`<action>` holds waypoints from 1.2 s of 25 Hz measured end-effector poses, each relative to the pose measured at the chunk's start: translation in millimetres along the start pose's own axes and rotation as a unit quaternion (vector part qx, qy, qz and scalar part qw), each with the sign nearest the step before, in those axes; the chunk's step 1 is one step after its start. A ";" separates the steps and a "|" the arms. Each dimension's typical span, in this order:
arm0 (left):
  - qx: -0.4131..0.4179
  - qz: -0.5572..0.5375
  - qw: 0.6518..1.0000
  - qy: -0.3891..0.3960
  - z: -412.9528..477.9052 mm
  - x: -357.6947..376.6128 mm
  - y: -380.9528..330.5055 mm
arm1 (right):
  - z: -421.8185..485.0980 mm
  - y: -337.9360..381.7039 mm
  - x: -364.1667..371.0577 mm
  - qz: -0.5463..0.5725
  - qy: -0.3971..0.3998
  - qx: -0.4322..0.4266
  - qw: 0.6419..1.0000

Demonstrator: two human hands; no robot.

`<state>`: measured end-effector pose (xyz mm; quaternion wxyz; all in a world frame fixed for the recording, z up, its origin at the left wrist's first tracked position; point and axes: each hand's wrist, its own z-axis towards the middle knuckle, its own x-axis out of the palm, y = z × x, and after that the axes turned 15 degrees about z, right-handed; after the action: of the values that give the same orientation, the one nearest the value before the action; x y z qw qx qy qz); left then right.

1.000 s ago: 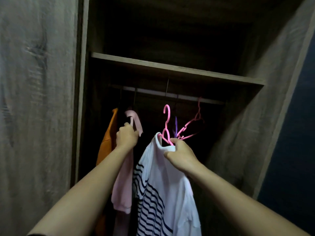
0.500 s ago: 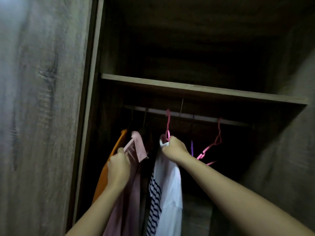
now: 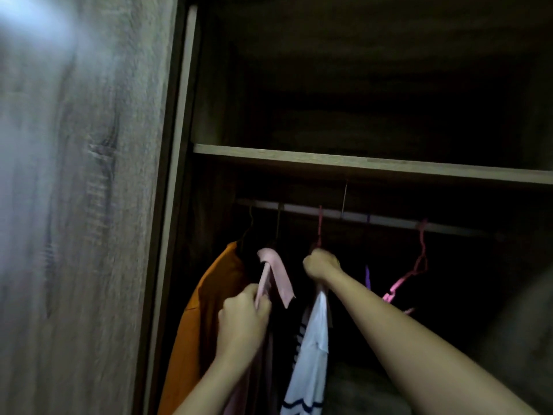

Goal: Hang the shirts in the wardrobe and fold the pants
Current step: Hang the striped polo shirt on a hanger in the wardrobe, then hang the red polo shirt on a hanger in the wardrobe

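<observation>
Dim wardrobe (image 3: 359, 163) | left hand (image 3: 244, 322) grips pink shirt (image 3: 279, 271) | right hand (image 3: 321, 265) apparently clutches hanger (image 3: 319, 232) of white striped shirt (image 3: 311, 348), below rail (image 3: 389, 221)

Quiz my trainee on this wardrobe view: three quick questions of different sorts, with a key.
1. True or false: the left hand holds nothing.
2. Which garment hangs farthest left under the rail? A) orange garment B) pink shirt C) white striped shirt
3. Fill in: the right hand grips the top of the ____ shirt.

Key
1. False: it grips the pink shirt.
2. A.
3. White striped.
</observation>
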<state>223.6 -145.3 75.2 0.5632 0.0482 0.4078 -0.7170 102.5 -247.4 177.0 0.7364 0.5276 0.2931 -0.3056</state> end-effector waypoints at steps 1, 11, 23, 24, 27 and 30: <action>0.006 -0.003 1.000 0.005 -0.1 2.9 -3.1 | -0.2 -0.2 3.9 -0.003 -0.002 -0.001 1.000; 0.034 0.011 0.999 0.036 -7.4 9.1 -5.3 | -15.5 1.6 -0.7 -0.016 0.012 0.011 1.000; 0.111 0.117 0.987 0.004 -102.0 -122.9 128.5 | -191.4 81.2 105.8 0.244 0.027 -0.294 0.924; 0.088 0.142 0.986 0.018 -117.3 -138.4 156.2 | -208.2 89.0 134.1 0.252 0.060 -0.290 0.921; 0.030 0.227 0.972 0.060 -165.5 -191.0 239.3 | -253.3 110.6 215.6 0.245 0.155 -0.268 0.919; -0.031 0.287 0.949 0.124 -211.8 -252.5 321.7 | -298.0 136.1 291.2 0.223 0.256 -0.254 0.906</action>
<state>504.6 173.5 -102.3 0.6913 0.2346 0.4658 -0.5002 360.0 31.5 -42.2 0.7941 0.4343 0.4139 0.0970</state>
